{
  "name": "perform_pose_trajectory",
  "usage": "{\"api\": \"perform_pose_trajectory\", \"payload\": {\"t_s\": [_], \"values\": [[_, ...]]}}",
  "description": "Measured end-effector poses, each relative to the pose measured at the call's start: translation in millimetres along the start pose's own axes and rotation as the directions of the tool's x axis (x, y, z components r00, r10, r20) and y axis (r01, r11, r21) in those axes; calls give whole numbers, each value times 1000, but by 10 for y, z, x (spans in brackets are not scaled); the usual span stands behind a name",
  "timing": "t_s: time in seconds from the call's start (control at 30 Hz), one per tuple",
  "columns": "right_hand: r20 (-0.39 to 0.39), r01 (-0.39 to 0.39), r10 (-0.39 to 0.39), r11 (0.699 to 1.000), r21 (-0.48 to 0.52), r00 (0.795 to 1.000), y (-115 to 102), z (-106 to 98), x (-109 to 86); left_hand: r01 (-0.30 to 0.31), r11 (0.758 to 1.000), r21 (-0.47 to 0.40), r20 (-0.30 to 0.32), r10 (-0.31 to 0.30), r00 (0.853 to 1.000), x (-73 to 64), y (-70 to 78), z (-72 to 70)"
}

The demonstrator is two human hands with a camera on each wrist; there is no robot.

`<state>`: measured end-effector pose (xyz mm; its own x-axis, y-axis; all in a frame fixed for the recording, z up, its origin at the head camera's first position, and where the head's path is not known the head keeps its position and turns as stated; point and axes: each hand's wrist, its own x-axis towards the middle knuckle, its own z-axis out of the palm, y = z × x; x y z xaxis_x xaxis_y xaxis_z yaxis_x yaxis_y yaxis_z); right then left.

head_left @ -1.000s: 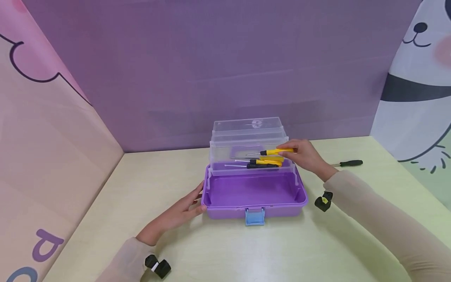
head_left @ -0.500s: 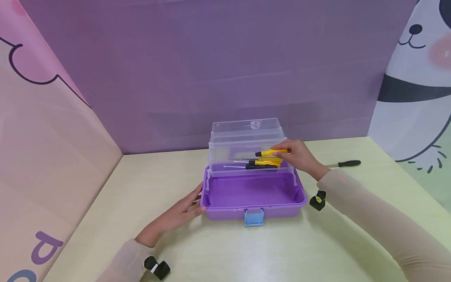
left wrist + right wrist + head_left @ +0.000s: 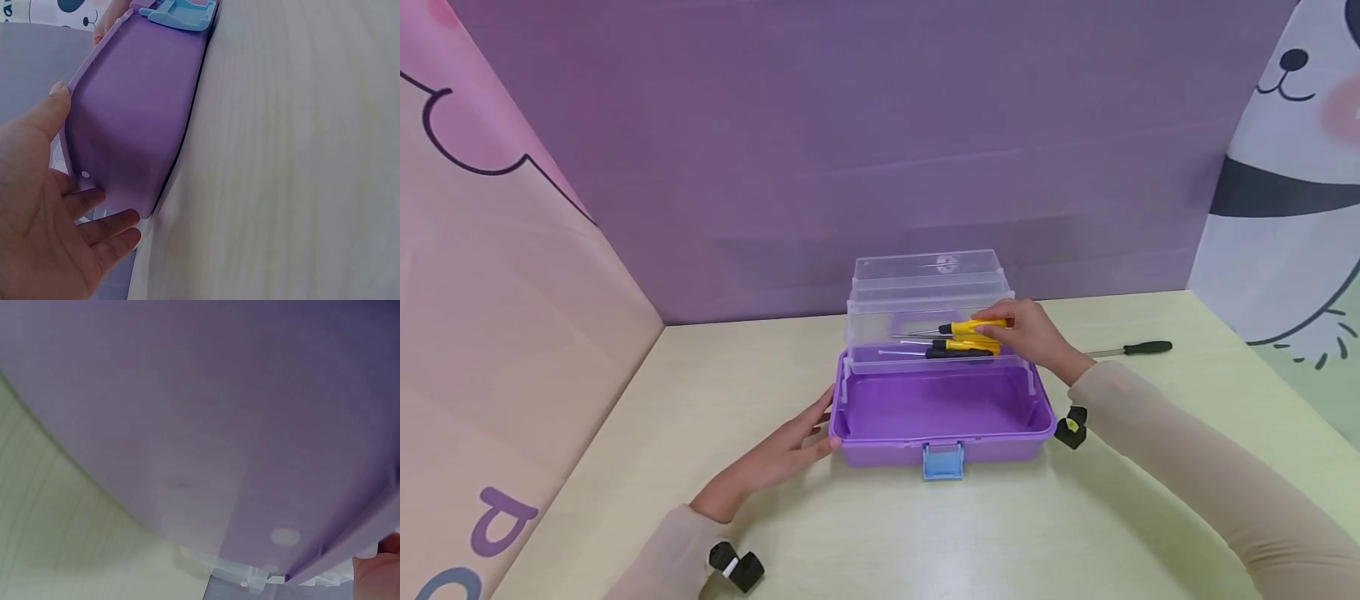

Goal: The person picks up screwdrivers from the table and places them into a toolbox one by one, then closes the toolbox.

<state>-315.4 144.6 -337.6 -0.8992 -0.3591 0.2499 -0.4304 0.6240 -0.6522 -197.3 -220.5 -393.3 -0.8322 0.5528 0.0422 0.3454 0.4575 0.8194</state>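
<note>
A purple toolbox (image 3: 880, 454) stands open on the table, its clear tray (image 3: 868, 354) raised at the back. My right hand (image 3: 1030, 335) pinches a yellow-handled screwdriver (image 3: 958, 327) just above that tray, its shaft pointing left. Below it in the tray lie yellow-handled screwdrivers (image 3: 976, 345) and a black-handled one (image 3: 958, 354), overlapping in view. My left hand (image 3: 782, 454) rests against the toolbox's left end; in the left wrist view its thumb touches the rim and its fingers are extended. The right wrist view shows mostly the toolbox wall (image 3: 187, 425), with little of the hand.
Another black-handled screwdriver (image 3: 1147, 347) lies on the table (image 3: 820, 542) to the right of the toolbox. A blue latch (image 3: 942, 463) hangs at the box's front. Behind the table rises a purple backdrop (image 3: 850, 167), with printed panels at both sides.
My right hand has moved slightly left, bringing the yellow screwdriver lower and closer to those in the tray. My left hand stays in place on the toolbox.
</note>
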Motion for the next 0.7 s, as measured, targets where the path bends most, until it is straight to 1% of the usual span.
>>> {"api": "perform_pose_trajectory", "payload": {"t_s": [0.17, 0.37, 0.5, 0.7], "values": [[-3, -19, 19, 1000, -21, 1000, -4, 2, 2, -8, 1000, 3, 0, 8, 1000, 13, 1, -2], [-2, -21, 21, 1000, -3, 1000, -10, 16, 2, -25, 1000, 14, -1, 25, 1000, 21, -22, 3], [3, -34, 34, 999, -1, 999, -3, 28, 2, -21, 1000, 16, 3, 21, 1000, 21, -32, 9], [-6, -17, 17, 999, -32, 1000, 9, 26, 31, -18, 1000, 19, -1, 18, 1000, 24, -39, 8]]}}
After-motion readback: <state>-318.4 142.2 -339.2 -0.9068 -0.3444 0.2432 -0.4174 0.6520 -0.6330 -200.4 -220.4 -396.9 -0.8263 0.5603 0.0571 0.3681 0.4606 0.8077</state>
